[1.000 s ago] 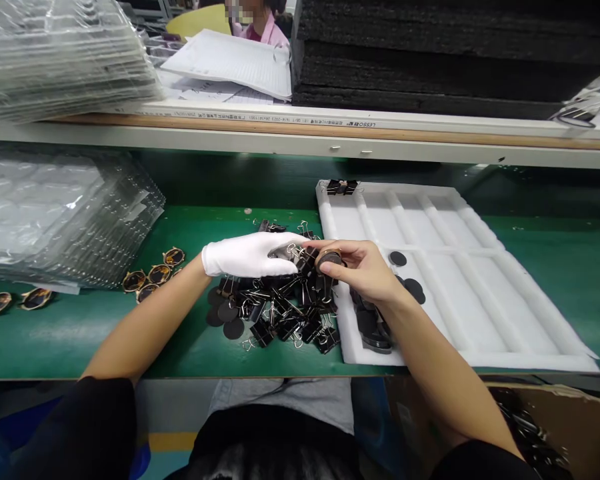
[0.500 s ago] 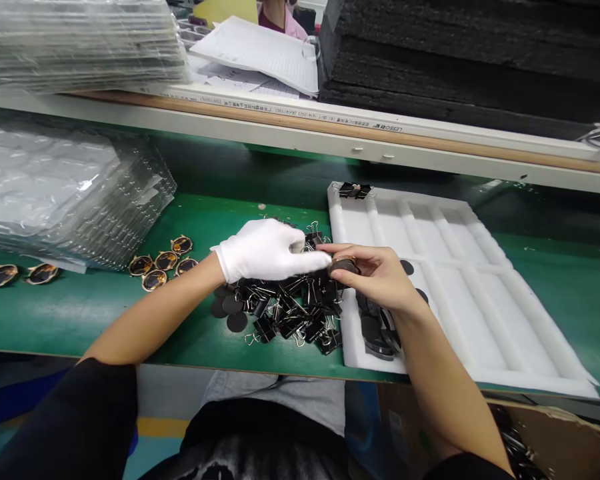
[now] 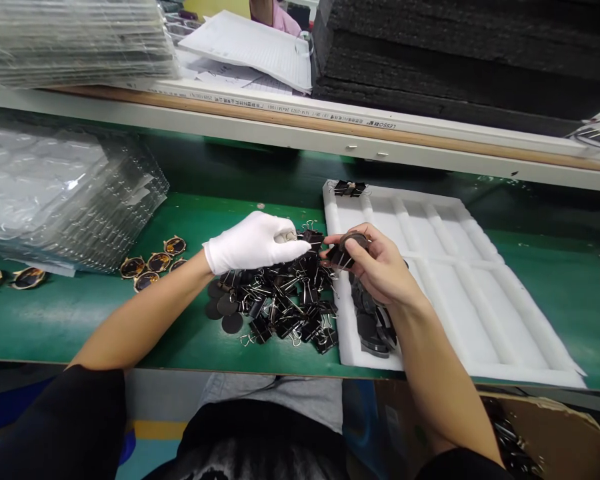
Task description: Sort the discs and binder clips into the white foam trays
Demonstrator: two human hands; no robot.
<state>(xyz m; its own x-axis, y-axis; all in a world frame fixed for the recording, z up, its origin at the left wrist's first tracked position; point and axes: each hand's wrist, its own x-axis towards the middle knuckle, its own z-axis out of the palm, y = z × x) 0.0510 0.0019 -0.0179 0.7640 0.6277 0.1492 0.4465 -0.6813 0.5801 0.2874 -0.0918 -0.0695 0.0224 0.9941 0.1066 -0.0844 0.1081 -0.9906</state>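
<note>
The step in hand seems to be clipping or unclipping: the bare right hand (image 3: pixel 363 257) pinches a round dark disc-shaped piece (image 3: pixel 353 239) with a black metal binder clip (image 3: pixel 339 257), above the white foam tray's (image 3: pixel 348 337) left edge; the white-gloved left hand (image 3: pixel 255 241) curls over heaped black clips (image 3: pixel 285 310), its grip unclear. The next move calls for steady finger pressure. Upside-down shelf-edge lettering (image 3: pixel 386 126) reads "LESSO"
</note>
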